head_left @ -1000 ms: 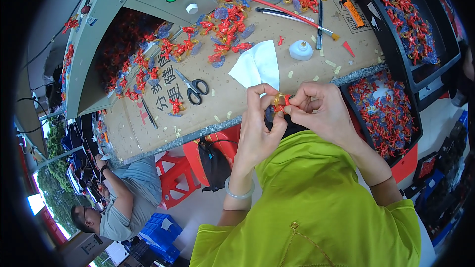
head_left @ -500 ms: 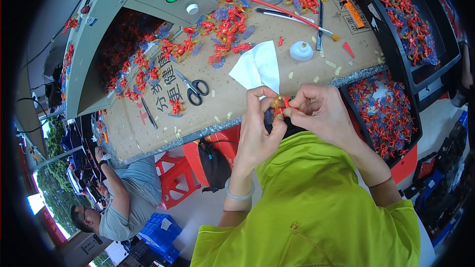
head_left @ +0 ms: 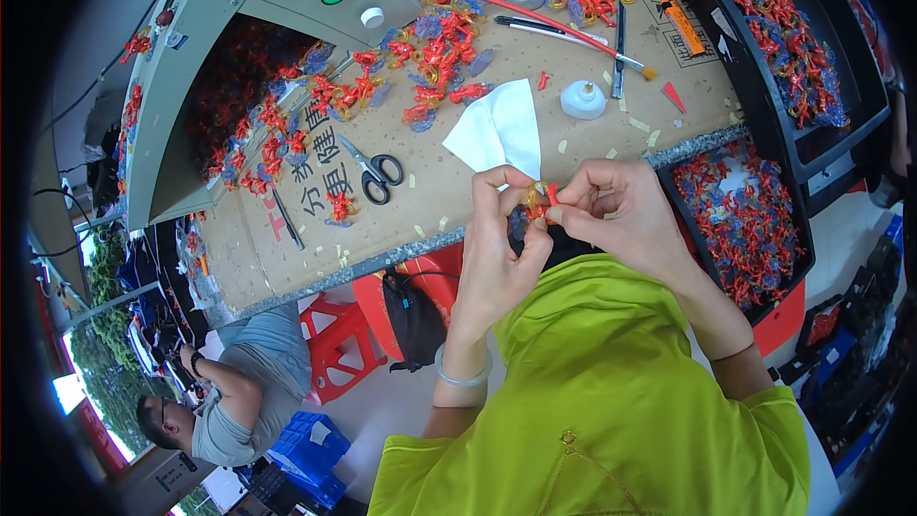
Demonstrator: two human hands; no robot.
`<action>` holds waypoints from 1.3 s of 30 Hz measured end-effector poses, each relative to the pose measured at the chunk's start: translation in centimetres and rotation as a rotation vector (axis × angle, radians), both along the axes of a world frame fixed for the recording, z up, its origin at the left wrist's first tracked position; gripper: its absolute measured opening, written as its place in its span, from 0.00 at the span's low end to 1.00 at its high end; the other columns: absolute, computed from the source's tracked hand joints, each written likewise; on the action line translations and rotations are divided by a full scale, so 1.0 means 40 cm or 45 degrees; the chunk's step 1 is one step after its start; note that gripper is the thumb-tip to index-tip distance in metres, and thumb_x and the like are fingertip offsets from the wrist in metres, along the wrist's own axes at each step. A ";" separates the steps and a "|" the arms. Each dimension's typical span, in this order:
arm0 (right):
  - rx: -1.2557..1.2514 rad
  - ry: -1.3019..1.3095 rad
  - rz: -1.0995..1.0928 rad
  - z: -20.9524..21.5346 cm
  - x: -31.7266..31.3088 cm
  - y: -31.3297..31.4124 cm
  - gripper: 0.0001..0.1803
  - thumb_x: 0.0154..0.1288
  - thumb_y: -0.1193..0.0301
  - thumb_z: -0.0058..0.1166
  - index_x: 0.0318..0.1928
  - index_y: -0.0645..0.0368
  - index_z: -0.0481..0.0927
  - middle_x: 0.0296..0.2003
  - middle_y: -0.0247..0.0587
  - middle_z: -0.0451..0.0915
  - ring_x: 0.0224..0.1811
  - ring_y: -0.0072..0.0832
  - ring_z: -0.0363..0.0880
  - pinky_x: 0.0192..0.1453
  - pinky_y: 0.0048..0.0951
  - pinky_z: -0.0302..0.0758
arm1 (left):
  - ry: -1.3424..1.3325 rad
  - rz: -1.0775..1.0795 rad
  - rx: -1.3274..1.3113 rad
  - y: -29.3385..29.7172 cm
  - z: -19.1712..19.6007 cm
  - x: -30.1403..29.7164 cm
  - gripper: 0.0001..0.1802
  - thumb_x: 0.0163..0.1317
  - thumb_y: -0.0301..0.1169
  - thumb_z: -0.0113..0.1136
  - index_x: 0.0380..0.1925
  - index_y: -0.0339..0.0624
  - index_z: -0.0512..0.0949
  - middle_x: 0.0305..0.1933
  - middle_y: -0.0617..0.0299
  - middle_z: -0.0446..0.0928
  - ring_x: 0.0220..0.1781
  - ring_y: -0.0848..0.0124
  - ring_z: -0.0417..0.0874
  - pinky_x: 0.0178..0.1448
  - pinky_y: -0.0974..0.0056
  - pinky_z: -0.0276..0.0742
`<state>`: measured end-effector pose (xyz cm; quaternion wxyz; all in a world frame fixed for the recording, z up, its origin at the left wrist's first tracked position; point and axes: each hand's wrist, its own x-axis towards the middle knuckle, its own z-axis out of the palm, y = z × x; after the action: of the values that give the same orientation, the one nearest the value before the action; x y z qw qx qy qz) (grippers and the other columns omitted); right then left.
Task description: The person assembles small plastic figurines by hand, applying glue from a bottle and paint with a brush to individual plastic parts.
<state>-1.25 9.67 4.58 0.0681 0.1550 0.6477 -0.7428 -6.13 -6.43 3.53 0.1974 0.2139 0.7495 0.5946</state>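
From my end I had both hands in view, raised at the near edge of the surface [head_left: 430, 199]. Left grip [head_left: 501, 253]: thumb and fingers clenched on a small red-and-yellow figure [head_left: 542, 201]. Right grip [head_left: 621, 215]: pinching the same figure from the other side, fingertips close to the left's. The figure sat between the two, in front of the lime-green shirt [head_left: 650, 373]; finer detail was covered by fingers. Just beyond the left grip I noted a folded white sheet [head_left: 501, 124], lying flat. Farther out, past the right grip: a white squeeze bottle [head_left: 583, 100], then a red-handled brush [head_left: 573, 33], bristles toward the right, and an orange cutter [head_left: 681, 27]. Left of the left grip, scissors [head_left: 377, 177] lay with handles nearer the hand, blades pointing away; one lone figure [head_left: 339, 207] rested near them. More figures were heaped well beyond, up to a grey machine [head_left: 215, 0] with red and green buttons. Right of the right grip I logged a black bin [head_left: 805, 263] holding many figures, a second black tray [head_left: 850, 57] above it, part filled. Well off to the left, a co-worker [head_left: 248, 392] sat bent over other work.
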 end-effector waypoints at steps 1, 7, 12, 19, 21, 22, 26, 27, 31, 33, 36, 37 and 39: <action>-0.022 0.002 -0.004 0.000 -0.002 0.002 0.06 0.57 0.75 0.60 0.27 0.67 0.80 0.21 0.30 0.78 0.24 0.09 0.72 0.26 0.15 0.69 | 0.003 0.023 0.006 0.000 0.000 0.000 0.22 0.54 0.15 0.48 0.49 0.39 0.57 0.35 0.52 0.76 0.32 0.71 0.72 0.37 0.70 0.69; 0.002 0.209 -0.035 0.002 -0.009 0.012 0.08 0.61 0.73 0.58 0.34 0.67 0.83 0.24 0.32 0.80 0.27 0.12 0.74 0.29 0.16 0.70 | -0.317 0.093 0.161 0.011 0.030 0.005 0.20 0.59 0.16 0.45 0.51 0.39 0.56 0.41 0.55 0.76 0.37 0.75 0.73 0.43 0.71 0.68; 0.171 0.145 -0.010 0.014 -0.010 0.027 0.09 0.63 0.72 0.58 0.35 0.68 0.83 0.27 0.35 0.80 0.31 0.14 0.75 0.33 0.19 0.71 | -0.421 0.079 0.216 0.014 0.045 0.009 0.23 0.61 0.16 0.46 0.55 0.39 0.55 0.41 0.56 0.75 0.39 0.76 0.74 0.43 0.70 0.69; 0.297 0.156 -0.131 -0.001 -0.013 0.037 0.12 0.61 0.67 0.60 0.30 0.66 0.83 0.17 0.29 0.78 0.21 0.10 0.68 0.24 0.18 0.65 | -0.334 -0.060 0.200 0.016 0.034 0.013 0.29 0.60 0.18 0.50 0.61 0.39 0.53 0.43 0.56 0.74 0.44 0.72 0.76 0.47 0.68 0.71; 0.254 0.152 -0.160 0.002 -0.014 0.035 0.12 0.61 0.67 0.60 0.30 0.66 0.83 0.16 0.29 0.77 0.20 0.09 0.67 0.23 0.19 0.64 | -0.279 -0.082 0.182 0.015 0.028 0.013 0.31 0.60 0.19 0.51 0.62 0.38 0.53 0.43 0.55 0.74 0.44 0.71 0.76 0.48 0.67 0.71; 0.212 0.149 -0.187 0.002 -0.015 0.035 0.13 0.61 0.67 0.61 0.29 0.67 0.83 0.16 0.29 0.76 0.20 0.09 0.66 0.22 0.19 0.63 | -0.224 -0.101 0.165 0.015 0.025 0.014 0.32 0.60 0.19 0.53 0.62 0.38 0.53 0.44 0.55 0.74 0.44 0.71 0.76 0.48 0.67 0.72; 0.261 0.112 -0.146 -0.002 -0.016 0.045 0.13 0.61 0.67 0.60 0.28 0.67 0.83 0.15 0.28 0.74 0.19 0.08 0.65 0.21 0.19 0.60 | -0.172 -0.121 0.102 0.008 0.021 0.016 0.34 0.59 0.21 0.56 0.64 0.38 0.54 0.42 0.55 0.74 0.42 0.72 0.76 0.46 0.68 0.72; 0.226 0.107 -0.155 -0.002 -0.017 0.044 0.14 0.61 0.66 0.61 0.28 0.67 0.83 0.15 0.27 0.74 0.19 0.08 0.64 0.21 0.19 0.59 | -0.193 -0.113 0.096 0.007 0.023 0.016 0.34 0.59 0.21 0.57 0.64 0.38 0.55 0.40 0.56 0.75 0.39 0.72 0.76 0.45 0.68 0.72; 0.213 0.073 -0.135 -0.008 -0.017 0.052 0.15 0.62 0.66 0.60 0.28 0.68 0.83 0.15 0.26 0.73 0.19 0.08 0.63 0.21 0.19 0.58 | -0.180 -0.107 0.073 0.004 0.018 0.016 0.34 0.58 0.22 0.59 0.64 0.37 0.57 0.35 0.58 0.76 0.31 0.74 0.75 0.41 0.69 0.72; 0.197 0.059 -0.117 -0.016 -0.019 0.056 0.15 0.62 0.66 0.60 0.28 0.68 0.83 0.15 0.27 0.74 0.19 0.09 0.64 0.21 0.18 0.59 | -0.218 -0.136 0.067 0.002 0.026 0.012 0.34 0.58 0.23 0.59 0.64 0.37 0.58 0.35 0.58 0.77 0.32 0.75 0.76 0.41 0.69 0.72; 0.103 0.035 -0.086 -0.014 -0.026 0.058 0.15 0.63 0.66 0.58 0.28 0.68 0.83 0.16 0.28 0.75 0.19 0.10 0.66 0.22 0.18 0.61 | -0.278 -0.186 0.103 0.002 0.023 0.011 0.33 0.59 0.24 0.59 0.64 0.36 0.59 0.36 0.57 0.78 0.34 0.75 0.78 0.41 0.69 0.72; 0.026 0.024 -0.076 -0.011 -0.029 0.059 0.15 0.64 0.66 0.58 0.29 0.68 0.83 0.17 0.29 0.76 0.19 0.10 0.67 0.22 0.18 0.63 | -0.301 -0.211 0.147 0.002 0.020 0.011 0.32 0.60 0.25 0.59 0.64 0.36 0.60 0.38 0.56 0.78 0.36 0.75 0.79 0.41 0.70 0.73; -0.054 0.015 -0.104 -0.010 -0.031 0.065 0.15 0.65 0.66 0.57 0.30 0.68 0.83 0.19 0.30 0.78 0.20 0.12 0.68 0.24 0.17 0.64 | -0.391 -0.169 0.220 0.005 0.035 0.013 0.31 0.62 0.31 0.59 0.63 0.33 0.61 0.39 0.53 0.79 0.37 0.72 0.80 0.40 0.70 0.72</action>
<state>-2.49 12.25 4.18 0.0373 0.1754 0.6252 -0.7596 -5.63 -6.23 4.95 0.3291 0.1857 0.6411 0.6680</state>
